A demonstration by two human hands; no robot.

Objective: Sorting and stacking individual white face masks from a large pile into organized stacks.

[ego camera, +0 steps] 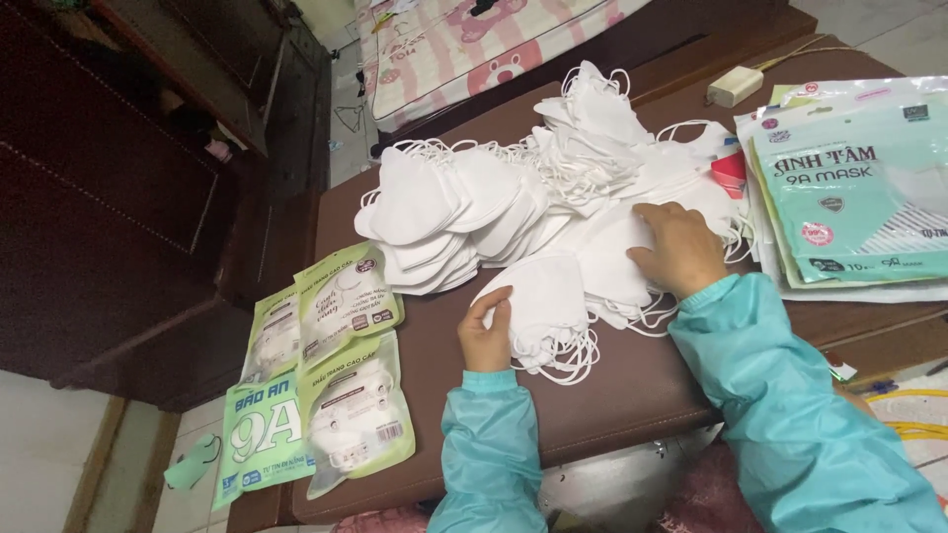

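My left hand grips the near left edge of a small stack of white folded face masks lying on the brown table. My right hand rests palm down, fingers spread, on the big heap of loose white masks spread over the table's middle. Both arms wear teal sleeves. White ear loops trail from the small stack toward me.
Several sealed green mask packets lie at the table's left end. A pile of flat teal and white bags sits at the right. A white adapter lies at the far edge. A mattress with pink print is beyond.
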